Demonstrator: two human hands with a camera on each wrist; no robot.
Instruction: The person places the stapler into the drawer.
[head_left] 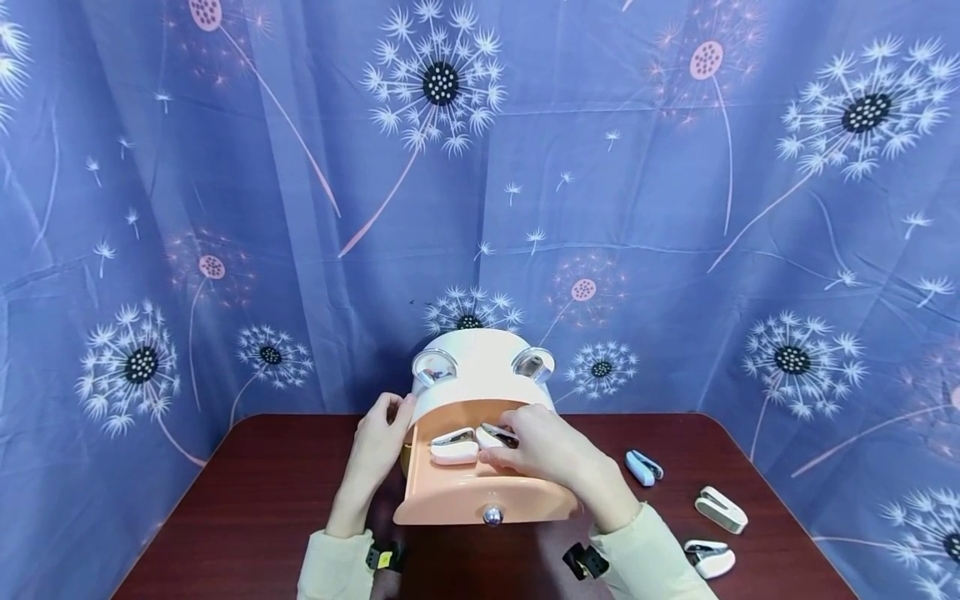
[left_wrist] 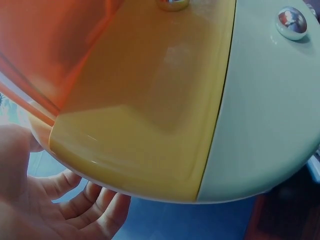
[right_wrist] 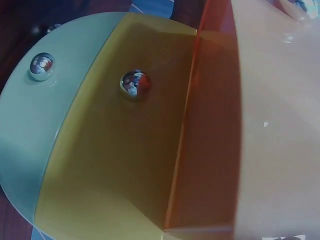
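Observation:
A rounded white desktop drawer cabinet (head_left: 480,354) stands on the table with its peach top drawer (head_left: 450,504) pulled out. Inside the drawer lies a small white-and-pink stapler (head_left: 454,447), and right beside it is a second small white stapler (head_left: 491,437). My right hand (head_left: 543,446) reaches into the drawer and holds this second stapler with thumb and fingers; part of it is hidden. At the cabinet's left side, my left hand (head_left: 380,442) grips the edge, its curled fingers (left_wrist: 102,212) against the side in the left wrist view.
On the table to the right lie a blue stapler (head_left: 643,468), a cream one (head_left: 721,510) and a white one (head_left: 709,558). Below the peach drawer, yellow (right_wrist: 115,135) and pale green (right_wrist: 30,120) drawers with chrome knobs are closed. A blue dandelion-print curtain (head_left: 525,192) hangs behind.

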